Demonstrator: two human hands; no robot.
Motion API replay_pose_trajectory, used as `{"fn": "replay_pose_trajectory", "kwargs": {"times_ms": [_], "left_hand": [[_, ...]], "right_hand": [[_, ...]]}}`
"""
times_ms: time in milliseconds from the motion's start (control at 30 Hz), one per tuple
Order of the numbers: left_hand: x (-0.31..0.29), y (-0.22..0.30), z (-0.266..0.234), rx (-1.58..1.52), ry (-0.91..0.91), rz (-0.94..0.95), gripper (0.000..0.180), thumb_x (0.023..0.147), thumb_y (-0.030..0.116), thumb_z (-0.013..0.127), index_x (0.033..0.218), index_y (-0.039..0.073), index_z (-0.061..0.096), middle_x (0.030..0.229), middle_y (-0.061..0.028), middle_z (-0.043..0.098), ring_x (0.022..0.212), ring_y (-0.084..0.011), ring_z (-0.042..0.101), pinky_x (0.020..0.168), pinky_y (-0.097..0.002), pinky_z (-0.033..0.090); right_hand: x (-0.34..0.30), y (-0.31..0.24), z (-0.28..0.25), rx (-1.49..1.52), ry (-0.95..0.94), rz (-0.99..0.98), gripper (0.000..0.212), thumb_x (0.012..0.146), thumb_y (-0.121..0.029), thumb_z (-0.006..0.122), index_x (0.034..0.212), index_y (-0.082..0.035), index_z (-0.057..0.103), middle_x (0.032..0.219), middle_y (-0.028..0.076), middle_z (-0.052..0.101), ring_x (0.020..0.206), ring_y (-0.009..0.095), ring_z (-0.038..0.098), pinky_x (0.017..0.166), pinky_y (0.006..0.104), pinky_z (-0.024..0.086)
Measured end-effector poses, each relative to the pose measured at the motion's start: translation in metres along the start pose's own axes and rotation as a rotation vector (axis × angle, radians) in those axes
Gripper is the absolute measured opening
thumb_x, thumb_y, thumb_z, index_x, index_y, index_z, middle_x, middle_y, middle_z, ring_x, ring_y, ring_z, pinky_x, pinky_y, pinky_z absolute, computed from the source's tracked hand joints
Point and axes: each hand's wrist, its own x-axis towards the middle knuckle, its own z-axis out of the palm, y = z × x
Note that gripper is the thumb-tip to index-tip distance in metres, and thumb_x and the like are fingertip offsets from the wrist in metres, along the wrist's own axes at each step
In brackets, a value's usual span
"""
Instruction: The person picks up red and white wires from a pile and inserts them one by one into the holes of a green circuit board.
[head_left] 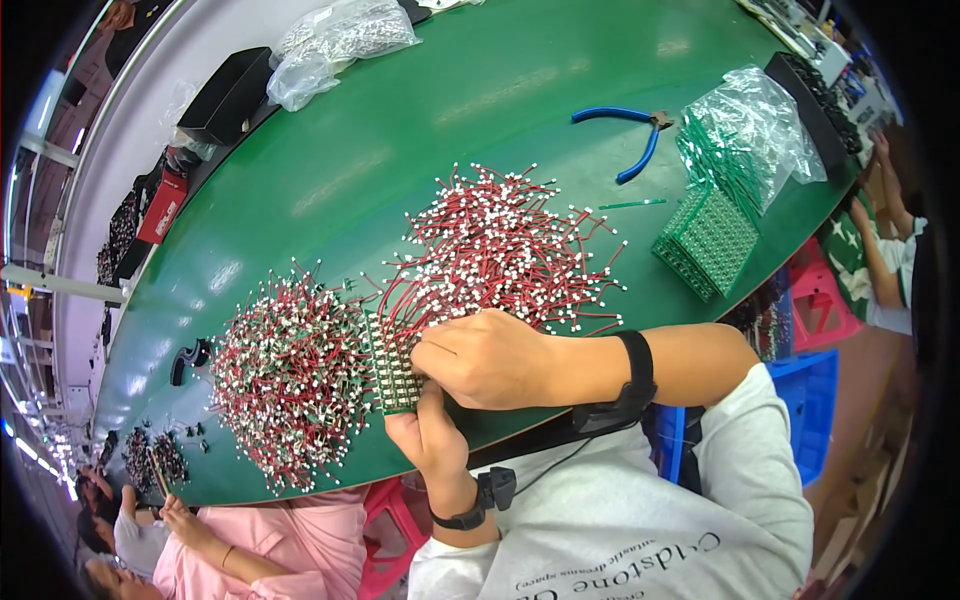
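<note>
My left hand grips the lower edge of a green circuit board panel, which carries rows of small metal parts. Closed over the panel's right side is my right hand; its fingertips are hidden, so what they pinch cannot be made out. Just beyond my hands lies a heap of red wires with white connectors. A second, denser heap of red and dark wires with small white and green pieces lies to the left of the panel, close against it.
Blue-handled cutters lie on the green table. At the right are stacked circuit panels, a clear bag by green strips and a black bin. Another black bin stands far left; a co-worker in pink sits nearby.
</note>
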Motion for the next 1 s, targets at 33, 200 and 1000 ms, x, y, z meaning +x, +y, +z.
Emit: {"fn": "replay_pose_trajectory", "kwargs": {"times_ms": [33, 200, 1000], "left_hand": [[-0.001, 0.0, 0.0, 0.008, 0.003, -0.005, 0.022, 0.091, -0.007, 0.047, 0.11, -0.007, 0.058, 0.106, -0.0077, 0.062, 0.097, -0.0129, 0.058, 0.085, -0.027, 0.046], [-0.001, 0.001, 0.002, 0.113, -0.017, 0.01, 0.023, 0.09, -0.008, 0.046, 0.11, -0.008, 0.058, 0.106, -0.0081, 0.062, 0.097, -0.0135, 0.058, 0.086, -0.0275, 0.046], [0.011, 0.011, -0.034, -0.23, 0.308, 0.146, 0.046, 0.08, -0.011, 0.045, 0.126, -0.007, 0.05, 0.123, -0.0177, 0.058, 0.112, -0.0261, 0.056, 0.099, -0.0437, 0.045]], "right_hand": [[-0.001, 0.0, 0.001, 0.005, 0.007, 0.003, 0.014, 0.07, -0.007, 0.063, 0.081, -0.003, 0.055, 0.072, 0.008, 0.056, 0.061, 0.025, 0.061, 0.053, 0.0352, 0.052], [0.0, -0.003, 0.0, -0.011, 0.036, 0.025, 0.014, 0.069, -0.007, 0.063, 0.08, -0.004, 0.056, 0.073, 0.008, 0.057, 0.062, 0.026, 0.062, 0.053, 0.0355, 0.052], [0.0, 0.016, 0.012, 0.048, -0.132, -0.077, 0.014, 0.076, -0.004, 0.061, 0.088, -0.003, 0.056, 0.086, 0.011, 0.054, 0.082, 0.028, 0.057, 0.068, 0.0381, 0.049]]}}
